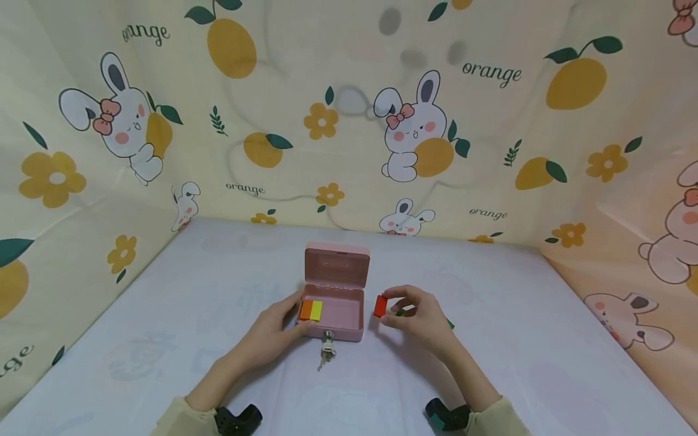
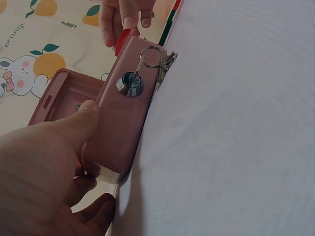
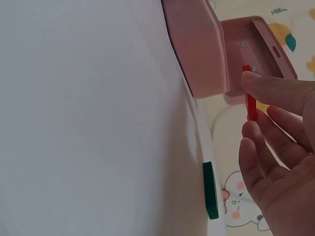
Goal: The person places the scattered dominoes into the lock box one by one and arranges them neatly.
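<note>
A small pink metal cash box (image 1: 346, 333) stands on the table with its lid (image 1: 337, 267) tipped back. Inside, an orange block (image 1: 306, 310) and a yellow block (image 1: 316, 310) lie side by side at the left. My left hand (image 1: 275, 330) grips the box's left end, the thumb on the front wall. Just right of the box, my right hand (image 1: 420, 312) pinches a red block (image 1: 380, 306) between thumb and fingers, raised above the table. From the lock (image 2: 130, 83) on the front wall hangs a ring with keys (image 1: 326, 354).
A green block (image 3: 210, 189) lies on the table to the right of the box, mostly hidden behind my right hand in the head view. The white table (image 1: 218, 290) meets a printed cloth wall (image 1: 349, 157) at the back and sides.
</note>
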Action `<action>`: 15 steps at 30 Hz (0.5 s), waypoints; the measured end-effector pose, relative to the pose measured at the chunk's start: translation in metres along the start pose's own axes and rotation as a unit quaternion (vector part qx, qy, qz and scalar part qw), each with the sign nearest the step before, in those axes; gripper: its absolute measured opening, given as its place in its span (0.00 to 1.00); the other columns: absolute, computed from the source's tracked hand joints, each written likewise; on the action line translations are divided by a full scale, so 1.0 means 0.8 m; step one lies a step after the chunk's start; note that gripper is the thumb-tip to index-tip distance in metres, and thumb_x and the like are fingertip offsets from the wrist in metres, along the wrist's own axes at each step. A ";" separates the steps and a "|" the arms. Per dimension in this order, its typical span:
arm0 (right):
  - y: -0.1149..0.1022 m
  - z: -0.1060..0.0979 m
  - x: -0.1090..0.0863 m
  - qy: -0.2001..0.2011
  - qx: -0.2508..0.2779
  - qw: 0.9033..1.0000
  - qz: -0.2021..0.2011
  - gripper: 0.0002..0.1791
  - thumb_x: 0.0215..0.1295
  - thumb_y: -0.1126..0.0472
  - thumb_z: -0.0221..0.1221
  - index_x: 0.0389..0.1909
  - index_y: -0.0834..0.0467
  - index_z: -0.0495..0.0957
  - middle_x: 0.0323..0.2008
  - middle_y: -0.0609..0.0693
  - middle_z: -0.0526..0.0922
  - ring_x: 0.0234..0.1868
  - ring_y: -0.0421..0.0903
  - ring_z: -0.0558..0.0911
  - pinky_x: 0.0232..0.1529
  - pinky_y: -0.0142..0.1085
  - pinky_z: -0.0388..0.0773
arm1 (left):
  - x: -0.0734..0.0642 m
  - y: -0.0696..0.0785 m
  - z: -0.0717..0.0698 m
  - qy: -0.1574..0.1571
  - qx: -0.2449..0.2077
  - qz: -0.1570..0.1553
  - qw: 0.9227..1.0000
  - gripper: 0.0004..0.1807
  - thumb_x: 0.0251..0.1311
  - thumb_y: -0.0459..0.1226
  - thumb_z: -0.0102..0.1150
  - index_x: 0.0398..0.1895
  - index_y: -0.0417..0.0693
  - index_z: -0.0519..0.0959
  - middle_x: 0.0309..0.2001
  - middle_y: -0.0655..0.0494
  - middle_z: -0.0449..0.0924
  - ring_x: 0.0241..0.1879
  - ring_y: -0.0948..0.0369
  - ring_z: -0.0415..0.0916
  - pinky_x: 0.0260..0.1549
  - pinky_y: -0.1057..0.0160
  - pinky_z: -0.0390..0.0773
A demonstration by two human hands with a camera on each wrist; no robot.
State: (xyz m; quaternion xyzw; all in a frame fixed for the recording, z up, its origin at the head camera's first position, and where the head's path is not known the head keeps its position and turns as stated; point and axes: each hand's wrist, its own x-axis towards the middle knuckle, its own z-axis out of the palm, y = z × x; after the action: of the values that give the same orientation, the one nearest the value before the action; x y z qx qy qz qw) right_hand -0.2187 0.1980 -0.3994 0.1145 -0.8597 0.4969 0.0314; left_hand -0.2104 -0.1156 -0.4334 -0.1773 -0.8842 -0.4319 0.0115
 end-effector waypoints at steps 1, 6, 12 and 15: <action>-0.001 0.001 0.000 0.000 0.000 1.000 -0.002 0.24 0.51 0.61 0.75 0.51 0.51 0.82 0.45 0.47 0.82 0.41 0.50 0.79 0.45 0.40 0.80 | 0.000 0.000 0.000 0.000 0.000 0.001 1.000 0.45 0.63 0.54 0.62 0.78 0.50 0.55 0.74 0.51 0.57 0.72 0.51 0.53 0.67 0.49 0.58; -0.002 0.005 -0.001 -0.002 -0.001 1.000 -0.004 0.24 0.51 0.60 0.75 0.51 0.49 0.82 0.45 0.47 0.82 0.42 0.49 0.80 0.43 0.41 0.80 | 0.000 0.000 -0.001 0.000 -0.008 -0.003 1.000 0.45 0.63 0.53 0.63 0.78 0.50 0.55 0.74 0.50 0.57 0.72 0.51 0.52 0.67 0.49 0.58; -0.007 0.011 -0.003 -0.005 -0.004 1.000 -0.011 0.23 0.52 0.59 0.75 0.50 0.48 0.83 0.44 0.47 0.82 0.44 0.49 0.79 0.43 0.42 0.79 | 0.000 0.001 0.000 0.001 -0.008 0.000 1.000 0.45 0.62 0.54 0.63 0.78 0.50 0.55 0.74 0.50 0.57 0.72 0.50 0.52 0.67 0.48 0.58; -0.012 0.016 -0.004 -0.006 0.000 1.000 -0.016 0.23 0.52 0.59 0.75 0.50 0.48 0.83 0.45 0.45 0.82 0.43 0.49 0.79 0.43 0.42 0.79 | 0.000 0.001 0.000 0.003 -0.007 0.013 1.000 0.44 0.63 0.51 0.63 0.77 0.48 0.55 0.74 0.48 0.57 0.72 0.50 0.52 0.67 0.48 0.57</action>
State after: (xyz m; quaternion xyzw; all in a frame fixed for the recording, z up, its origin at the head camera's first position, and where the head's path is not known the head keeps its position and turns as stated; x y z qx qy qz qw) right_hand -0.2129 0.1826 -0.3983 0.1317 -0.8578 0.4957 0.0342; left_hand -0.2100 -0.1152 -0.4324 -0.1879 -0.8786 -0.4387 0.0186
